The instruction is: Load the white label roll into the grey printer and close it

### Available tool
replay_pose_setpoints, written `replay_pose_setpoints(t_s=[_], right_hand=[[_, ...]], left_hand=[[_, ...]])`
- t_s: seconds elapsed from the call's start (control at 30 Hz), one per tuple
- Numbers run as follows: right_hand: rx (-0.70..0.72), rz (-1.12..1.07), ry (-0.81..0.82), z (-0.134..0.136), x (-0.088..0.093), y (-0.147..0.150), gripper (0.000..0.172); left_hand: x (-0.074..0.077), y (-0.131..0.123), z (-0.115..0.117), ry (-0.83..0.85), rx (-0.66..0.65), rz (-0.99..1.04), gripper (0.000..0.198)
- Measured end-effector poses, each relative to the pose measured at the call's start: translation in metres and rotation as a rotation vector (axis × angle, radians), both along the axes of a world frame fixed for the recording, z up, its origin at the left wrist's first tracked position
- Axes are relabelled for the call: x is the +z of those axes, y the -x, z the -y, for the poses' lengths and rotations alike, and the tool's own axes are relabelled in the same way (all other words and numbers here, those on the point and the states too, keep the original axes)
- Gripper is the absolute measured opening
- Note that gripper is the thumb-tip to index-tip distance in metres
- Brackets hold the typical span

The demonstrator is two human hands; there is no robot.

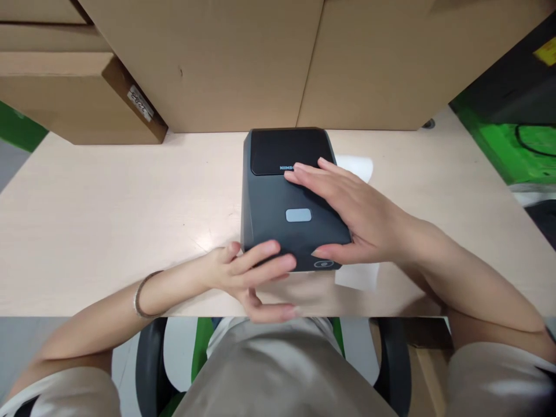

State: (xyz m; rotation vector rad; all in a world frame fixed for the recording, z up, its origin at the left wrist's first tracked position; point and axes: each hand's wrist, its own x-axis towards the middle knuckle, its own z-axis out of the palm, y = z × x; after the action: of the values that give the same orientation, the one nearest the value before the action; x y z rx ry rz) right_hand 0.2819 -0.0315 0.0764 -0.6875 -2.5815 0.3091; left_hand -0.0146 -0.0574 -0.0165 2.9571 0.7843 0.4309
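A dark grey label printer (pixel 269 197) stands on the table, with a glossy black window at its far end and a pale grey button on top. My right hand (pixel 356 208) lies over the printer's right side, fingers stretched out and thumb apart. At the near left corner, my left hand (pixel 256 278) has its fingers spread by the front edge; whether they touch the casing I cannot tell. White paper (pixel 358 277) shows beside and partly under the printer on the right.
Large cardboard boxes (pixel 243 63) line the back of the table (pixel 108 214). A smaller carton (pixel 56 95) with a handwritten label sits at the back left. Off the right edge are a black object and a green surface (pixel 534 150). Chair armrests (pixel 393 365) flank my body.
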Motion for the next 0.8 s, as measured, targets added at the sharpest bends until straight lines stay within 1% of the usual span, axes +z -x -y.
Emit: replay_pose_setpoints(t_s=[0.1,0.13,0.17,0.2,0.23,0.27,0.3,0.33,0.37,0.43,0.47,0.53,0.57,0.6,0.67,0.7,0.73,0.77,0.8], right_hand=[[0.045,-0.042,0.082,-0.002,0.013,-0.010,0.084],[0.029,-0.058,0.114,-0.001,0.019,-0.017,0.082],[-0.029,-0.062,0.137,0.000,0.025,-0.026,0.082],[-0.118,-0.030,0.148,0.001,0.029,-0.038,0.085],[-0.214,0.039,0.143,0.003,0.031,-0.050,0.091],[-0.306,0.141,0.127,0.005,0.031,-0.063,0.098],[-0.363,0.269,0.117,0.006,0.030,-0.075,0.102],[-0.387,0.371,0.116,0.006,0.028,-0.084,0.103],[-0.385,0.445,0.130,0.005,0.025,-0.090,0.098],[-0.338,0.483,0.204,0.000,0.021,-0.091,0.078],[-0.307,0.469,0.264,-0.005,0.020,-0.086,0.068],[-0.272,0.412,0.345,-0.017,0.019,-0.070,0.057],[-0.293,0.397,0.337,-0.023,0.018,-0.062,0.054],[-0.359,0.403,0.292,-0.030,0.016,-0.056,0.053],[-0.568,0.451,0.140,-0.042,0.007,-0.052,0.059],[-0.662,0.488,0.086,-0.048,0.001,-0.053,0.068],[-0.727,0.523,0.069,-0.054,-0.007,-0.057,0.079],[-0.758,0.543,0.080,-0.061,-0.015,-0.062,0.088],[-0.755,0.553,0.112,-0.067,-0.023,-0.068,0.091]], left_hand=[[0.014,0.001,-0.002,-0.181,-0.134,0.076,0.029],[0.018,0.000,-0.003,-0.227,-0.158,0.101,0.031],[0.021,-0.003,-0.005,-0.262,-0.173,0.116,0.031],[0.023,-0.005,-0.006,-0.285,-0.179,0.117,0.031],[0.025,-0.008,-0.008,-0.307,-0.182,0.119,0.029],[0.027,-0.010,-0.008,-0.331,-0.190,0.130,0.027],[0.027,-0.011,-0.009,-0.354,-0.204,0.143,0.027],[0.028,-0.012,-0.009,-0.374,-0.222,0.162,0.027],[0.027,-0.011,-0.009,-0.381,-0.235,0.172,0.027],[0.024,-0.008,-0.010,-0.337,-0.232,0.148,0.024],[0.022,-0.005,-0.010,-0.290,-0.227,0.126,0.023],[0.018,-0.002,-0.010,-0.225,-0.261,0.147,0.026],[0.017,-0.002,-0.010,-0.242,-0.291,0.199,0.030],[0.016,-0.003,-0.010,-0.302,-0.314,0.268,0.035],[0.016,-0.008,-0.011,-0.512,-0.306,0.420,0.040],[0.017,-0.011,-0.011,-0.615,-0.277,0.475,0.040],[0.018,-0.015,-0.012,-0.693,-0.245,0.514,0.040],[0.019,-0.018,-0.012,-0.742,-0.225,0.538,0.040],[0.019,-0.021,-0.013,-0.764,-0.216,0.551,0.040]])
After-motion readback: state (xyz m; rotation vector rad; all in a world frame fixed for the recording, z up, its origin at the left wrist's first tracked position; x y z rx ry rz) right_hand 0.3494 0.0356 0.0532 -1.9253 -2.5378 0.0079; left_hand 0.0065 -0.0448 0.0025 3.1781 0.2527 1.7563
